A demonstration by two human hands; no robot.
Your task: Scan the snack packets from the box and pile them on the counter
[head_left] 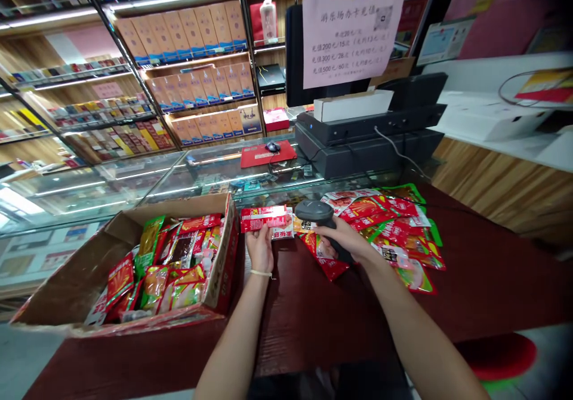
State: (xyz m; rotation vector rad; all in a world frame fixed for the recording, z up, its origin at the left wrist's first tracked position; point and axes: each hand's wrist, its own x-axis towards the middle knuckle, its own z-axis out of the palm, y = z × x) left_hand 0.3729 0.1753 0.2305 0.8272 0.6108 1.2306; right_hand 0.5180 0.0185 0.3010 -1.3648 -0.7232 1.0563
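My left hand (261,249) holds a red snack packet (263,217) by its lower edge, its printed back facing up. Part of a white and red packet (283,231) shows behind it. In my right hand (344,237) is a dark barcode scanner (314,211), its head pointing left toward the packet. Under the scanner lies a red packet (323,257), partly covered by my hand. To the right spreads a pile of red and green snack packets (394,227). On the left stands an open cardboard box (226,257) with several similar packets inside.
A dark red counter (304,334) carries all of this. Behind it is a glass display case (156,176) with a mouse (272,147) on a red mat (250,156). A black cash register (367,143) and a monitor with a pink notice (351,36) stand at the back right.
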